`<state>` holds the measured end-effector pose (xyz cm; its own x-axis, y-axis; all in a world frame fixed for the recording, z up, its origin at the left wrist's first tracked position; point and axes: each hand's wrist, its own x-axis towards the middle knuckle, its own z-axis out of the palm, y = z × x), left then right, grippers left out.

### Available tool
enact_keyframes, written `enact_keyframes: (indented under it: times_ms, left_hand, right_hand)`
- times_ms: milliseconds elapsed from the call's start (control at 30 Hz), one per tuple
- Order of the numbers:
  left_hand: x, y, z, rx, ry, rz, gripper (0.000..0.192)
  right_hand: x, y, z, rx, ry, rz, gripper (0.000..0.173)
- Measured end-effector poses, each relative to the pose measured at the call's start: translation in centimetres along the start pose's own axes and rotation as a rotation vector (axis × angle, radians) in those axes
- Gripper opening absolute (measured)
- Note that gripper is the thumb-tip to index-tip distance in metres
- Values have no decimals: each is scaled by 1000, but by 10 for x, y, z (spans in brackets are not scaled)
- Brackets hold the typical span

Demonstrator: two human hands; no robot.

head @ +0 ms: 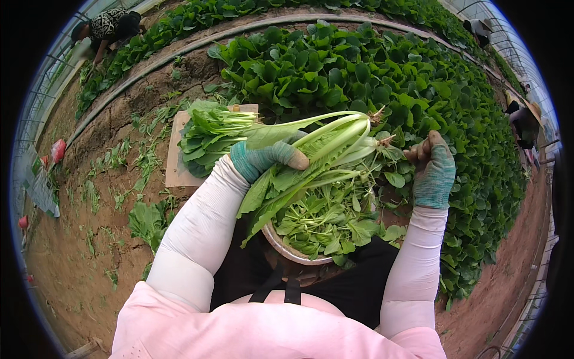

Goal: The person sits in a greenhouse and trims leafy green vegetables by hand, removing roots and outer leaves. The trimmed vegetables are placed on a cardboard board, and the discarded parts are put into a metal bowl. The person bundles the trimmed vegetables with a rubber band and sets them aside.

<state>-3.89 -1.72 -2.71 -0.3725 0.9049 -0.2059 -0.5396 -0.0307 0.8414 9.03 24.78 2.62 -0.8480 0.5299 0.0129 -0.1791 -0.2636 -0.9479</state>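
Observation:
My left hand (pixel 280 155), in a teal knit glove with bare-looking, soiled fingertips, grips a bunch of leafy greens (pixel 343 134) with pale stalks. Their roots point to the upper right and their leaves hang down to the lower left. To the right of the roots is my gloved right hand (pixel 430 155), raised, its fingers curled and close together; whether something small is between them I cannot tell. Below the bunch, a round basin (pixel 298 258) full of small loose greens (pixel 323 224) sits between my legs. A stack of leafy greens (pixel 215 134) lies on a board (pixel 177 157) at the left.
Dense leafy plants (pixel 358 72) grow ahead and to the right. A long hose or pipe (pixel 188 47) curves across the soil. Loose leaves (pixel 148 222) lie at the left. One person (pixel 112 27) bends at the upper left; others (pixel 482 29) are at the right.

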Motion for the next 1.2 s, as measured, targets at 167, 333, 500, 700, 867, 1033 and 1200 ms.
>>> enact_keyframes:
  times_ms: [167,333,500,700,867,1033,1200]
  left_hand:
    - [8,-3,4,427,30,-130,66]
    - [2,-3,21,366,44,-112,62]
    - [-4,6,17,418,124,-28,59]
    - [-1,-4,15,582,119,1,55]
    - [4,-10,29,716,162,66,54]
    - [-2,-6,35,787,230,98,53]
    - [0,-14,48,1365,402,205,54]
  right_hand:
    - [-16,29,12,-729,-225,-588,45]
    - [3,59,-9,-685,-26,-378,23]
    - [23,46,-29,-554,113,-21,30]
    - [1,63,-7,-349,-319,-54,56]
    - [8,73,4,-316,-53,-204,26]
    - [24,42,-11,-186,334,-24,29]
    - [-3,53,-3,-54,-180,418,78]
